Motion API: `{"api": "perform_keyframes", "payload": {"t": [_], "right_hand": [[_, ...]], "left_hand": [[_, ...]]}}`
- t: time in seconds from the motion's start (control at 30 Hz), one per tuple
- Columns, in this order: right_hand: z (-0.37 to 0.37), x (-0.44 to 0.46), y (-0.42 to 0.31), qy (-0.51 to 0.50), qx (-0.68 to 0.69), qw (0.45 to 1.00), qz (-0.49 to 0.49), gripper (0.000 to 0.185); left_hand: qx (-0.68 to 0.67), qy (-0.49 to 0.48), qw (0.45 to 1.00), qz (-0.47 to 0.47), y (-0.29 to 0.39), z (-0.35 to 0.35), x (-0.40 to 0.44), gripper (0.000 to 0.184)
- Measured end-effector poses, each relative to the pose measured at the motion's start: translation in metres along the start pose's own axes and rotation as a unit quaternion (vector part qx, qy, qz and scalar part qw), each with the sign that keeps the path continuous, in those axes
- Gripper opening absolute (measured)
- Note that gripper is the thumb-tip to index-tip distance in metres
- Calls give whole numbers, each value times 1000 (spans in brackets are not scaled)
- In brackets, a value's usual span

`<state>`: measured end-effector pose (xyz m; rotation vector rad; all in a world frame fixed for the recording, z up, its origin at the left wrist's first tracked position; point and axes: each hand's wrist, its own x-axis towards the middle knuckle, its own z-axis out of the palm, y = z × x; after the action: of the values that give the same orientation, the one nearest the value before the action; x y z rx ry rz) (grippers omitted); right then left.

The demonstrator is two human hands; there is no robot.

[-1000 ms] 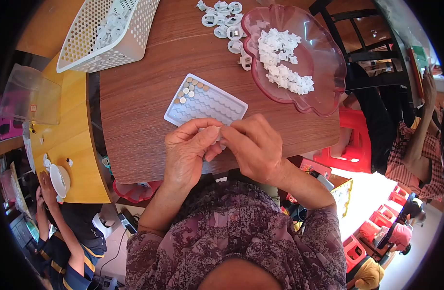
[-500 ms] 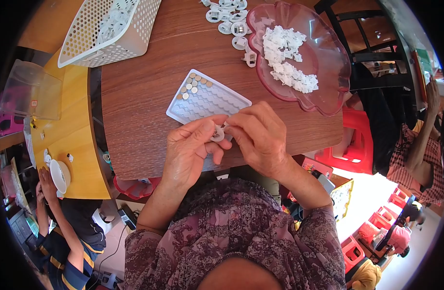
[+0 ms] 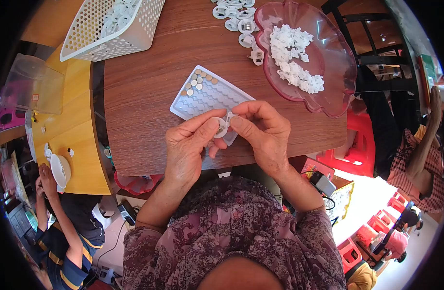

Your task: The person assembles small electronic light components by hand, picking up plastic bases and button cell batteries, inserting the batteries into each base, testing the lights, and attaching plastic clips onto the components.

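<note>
Left hand (image 3: 185,142): pinch grip, palm turned inward
Right hand (image 3: 269,133): pinch grip, fingertips just beside those of the left
Forearms (image 3: 156,205): bare, converging from either side

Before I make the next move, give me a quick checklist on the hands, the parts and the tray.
1. Left hand has the round white piece: ok, pinched between thumb and fingers.
2. Right hand has the small white piece: ok, pinched at the fingertips.
3. The two held pieces are joined: cannot tell, the fingers cover parts of both.
4. Metal discs lie inside the tray: ok, grouped toward one end.
5. Whole tray in sight: not ok, the hands hide part of it.
</note>
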<state>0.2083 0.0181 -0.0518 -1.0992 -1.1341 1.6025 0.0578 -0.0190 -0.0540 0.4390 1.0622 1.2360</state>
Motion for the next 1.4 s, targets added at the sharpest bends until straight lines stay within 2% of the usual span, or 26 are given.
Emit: {"api": "perform_keyframes", "payload": {"t": [0.2, 0.27, 0.37, 0.5, 0.63, 0.8, 0.87, 1.0, 1.1, 1.17, 1.4], "right_hand": [[-1, -5, -1, 14, -28, 1000, 1, 13], [2, -5, -4, 22, -9, 999, -47, 12], [5, -1, -4, 11, -48, 997, -57, 10], [7, -2, 2, 23, -16, 999, -32, 10], [2, -1, 6, 24, -62, 996, -67, 11], [4, -1, 6, 22, -88, 991, -99, 9], [7, -4, -1, 24, -44, 994, -92, 8], [9, -7, -8, 3, -60, 992, -115, 8], [11, -9, -5, 4, -2, 995, -102, 10], [9, -9, 0, 25, -153, 971, -179, 12], [12, -8, 2, 55, -132, 975, -172, 11]], "left_hand": [[-34, 7, 999, -19, 1, -2, 1, 29], [-31, 6, 999, -13, 0, -2, 0, 28], [-37, -8, 999, -11, 1, 2, -2, 30], [-91, -56, 993, -40, 4, 0, -1, 32], [-102, -103, 988, -60, -2, -7, 2, 35], [-119, -96, 987, -54, -8, -10, 1, 35], [-122, -92, 987, -50, -8, -11, 0, 35], [-120, -84, 988, -47, -6, -10, -1, 36], [-119, -69, 990, -40, -6, -9, -2, 37], [-121, -61, 990, -40, -6, -8, -2, 37], [-145, -48, 987, -39, -8, -6, -2, 34]]}}
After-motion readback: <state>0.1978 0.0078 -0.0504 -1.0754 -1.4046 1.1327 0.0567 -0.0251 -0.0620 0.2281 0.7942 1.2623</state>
